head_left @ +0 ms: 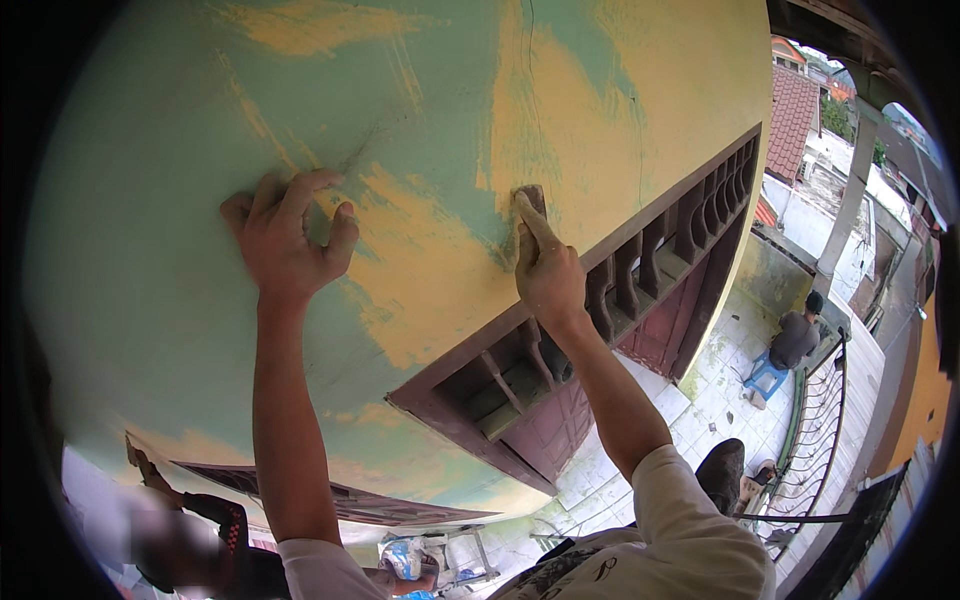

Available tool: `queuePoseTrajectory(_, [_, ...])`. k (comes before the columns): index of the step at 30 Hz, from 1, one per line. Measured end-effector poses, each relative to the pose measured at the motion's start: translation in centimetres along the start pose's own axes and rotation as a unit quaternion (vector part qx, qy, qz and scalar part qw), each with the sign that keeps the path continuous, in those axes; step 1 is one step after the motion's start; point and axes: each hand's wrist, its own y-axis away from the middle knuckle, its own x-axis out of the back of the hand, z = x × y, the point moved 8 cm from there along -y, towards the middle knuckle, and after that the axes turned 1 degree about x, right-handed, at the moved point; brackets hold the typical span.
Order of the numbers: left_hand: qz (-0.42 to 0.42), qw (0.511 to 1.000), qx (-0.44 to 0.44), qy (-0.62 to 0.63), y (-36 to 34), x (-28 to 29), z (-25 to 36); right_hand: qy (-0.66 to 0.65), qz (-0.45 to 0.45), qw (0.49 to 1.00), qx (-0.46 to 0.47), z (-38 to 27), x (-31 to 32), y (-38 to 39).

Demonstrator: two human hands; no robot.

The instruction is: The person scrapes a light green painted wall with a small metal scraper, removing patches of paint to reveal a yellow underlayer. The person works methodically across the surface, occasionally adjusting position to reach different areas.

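Observation:
The wall (pixel 420 70) in front of me has green paint with large yellow patches and a thin crack near the top. My left hand (pixel 292 240) rests against it with fingers spread and slightly bent, holding nothing. To its right, my right hand (pixel 550 280) is closed round a flat brown-grey hand tool (pixel 533 197), index finger stretched along it. The tool lies against the wall at the border of a green strip and a yellow patch. Its lower part is hidden by my hand, so I cannot make out its exact kind.
Below my right hand is a brown wooden vent frame (pixel 455 375) with curved slats above reddish doors. On the tiled floor (pixel 725 400) far below, a person (pixel 796 338) sits on a blue stool (pixel 766 378) by a metal railing (pixel 825 430). Another person (pixel 190 540) works at lower left.

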Motion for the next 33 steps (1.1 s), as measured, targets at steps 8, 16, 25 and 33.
queuePoseTrajectory(8, [0.001,1.0,0.005,0.008,0.0,-0.3,0.2,0.004,-0.045,0.999,0.01,6.0,-2.7,8.9])
queuePoseTrajectory(16, [-0.008,1.0,0.006,0.002,-0.2,0.2,0.5,0.048,-0.047,0.997,-0.04,1.0,-0.8,3.2])
queuePoseTrajectory(25, [-0.016,1.0,0.015,-0.002,0.3,-0.1,0.0,0.038,-0.066,0.995,-0.059,-2.9,1.5,-3.5])
queuePoseTrajectory(33, [0.008,1.0,0.006,0.011,0.4,0.4,-0.4,-0.02,-0.049,0.999,0.005,1.6,-1.9,4.6])
